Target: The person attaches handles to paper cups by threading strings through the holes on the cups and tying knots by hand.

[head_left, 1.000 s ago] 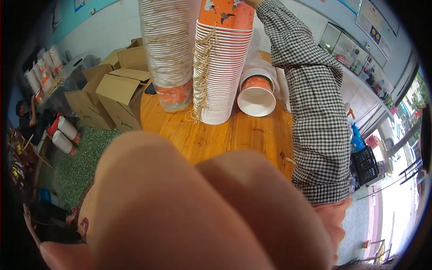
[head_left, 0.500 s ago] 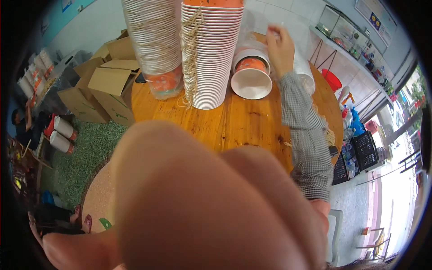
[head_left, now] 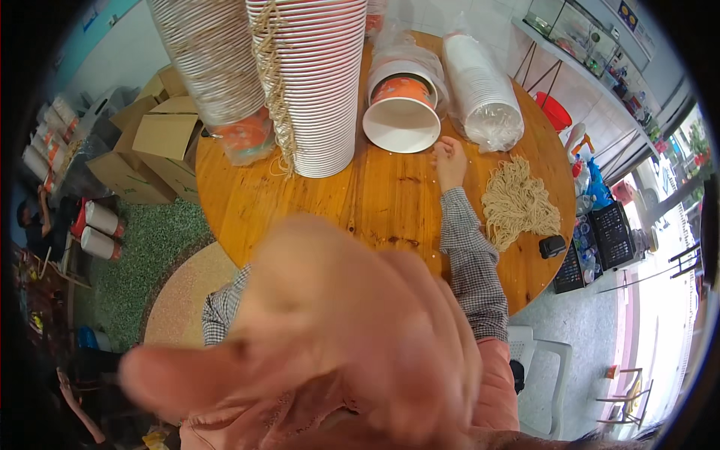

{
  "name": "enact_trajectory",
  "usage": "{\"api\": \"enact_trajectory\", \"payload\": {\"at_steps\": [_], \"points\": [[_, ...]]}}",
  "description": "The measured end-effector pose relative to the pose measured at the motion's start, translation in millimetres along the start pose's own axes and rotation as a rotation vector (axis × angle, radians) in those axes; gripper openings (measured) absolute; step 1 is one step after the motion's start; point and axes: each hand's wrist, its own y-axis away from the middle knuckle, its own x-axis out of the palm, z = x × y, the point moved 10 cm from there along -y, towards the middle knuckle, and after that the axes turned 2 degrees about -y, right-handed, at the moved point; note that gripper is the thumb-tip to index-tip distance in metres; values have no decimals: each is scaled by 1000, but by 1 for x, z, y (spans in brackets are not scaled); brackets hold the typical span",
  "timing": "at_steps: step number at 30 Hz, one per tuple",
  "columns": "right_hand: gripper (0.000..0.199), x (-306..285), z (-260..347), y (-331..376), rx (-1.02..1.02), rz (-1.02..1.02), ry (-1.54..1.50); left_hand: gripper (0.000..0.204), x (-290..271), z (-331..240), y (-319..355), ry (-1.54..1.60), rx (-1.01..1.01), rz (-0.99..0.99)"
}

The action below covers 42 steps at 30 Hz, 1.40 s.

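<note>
1. Here, the left hand (head_left: 330, 337) sits very close to the lens, blurred and filling the lower middle of the view. Whether it holds anything I cannot tell; the fingers look loosely spread.
2. The right hand (head_left: 450, 159) rests on the round wooden table (head_left: 390, 202), fingers curled in a loose fist, nothing visibly in it. Its checked sleeve (head_left: 469, 262) runs back toward six o'clock.
3. Nearest thing: an orange-and-white paper bowl (head_left: 401, 112) lying on its side, at about eleven o'clock from the right hand, near but apart. Its long axis runs twelve to six, open mouth toward six o'clock.
4. The right hand is much the nearer to the bowl.
5. At one o'clock from the hand: a bagged stack of white lids (head_left: 484, 94), lying tilted.
6. At three o'clock: a heap of tan string (head_left: 517, 202), a small black object just beyond.
7. At ten o'clock: a tall stack of white cups (head_left: 311, 82); left of it a stack of ribbed brown cups (head_left: 214, 64).
8. Cardboard boxes (head_left: 154, 146) stand on the floor at nine o'clock.
</note>
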Motion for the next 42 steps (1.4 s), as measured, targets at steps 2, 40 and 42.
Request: {"api": "enact_trajectory", "payload": {"at_steps": [2, 40, 42], "points": [[27, 21, 4, -6, -72, 7, 54, 46, -37, 26, 12, 100, 85, 89], [10, -135, 94, 94, -142, 160, 788, 36, -214, 89, 72, -1791, 365, 219], [10, -125, 90, 98, -207, 248, 867, 31, -219, 94, 67, -1800, 293, 215]]}}
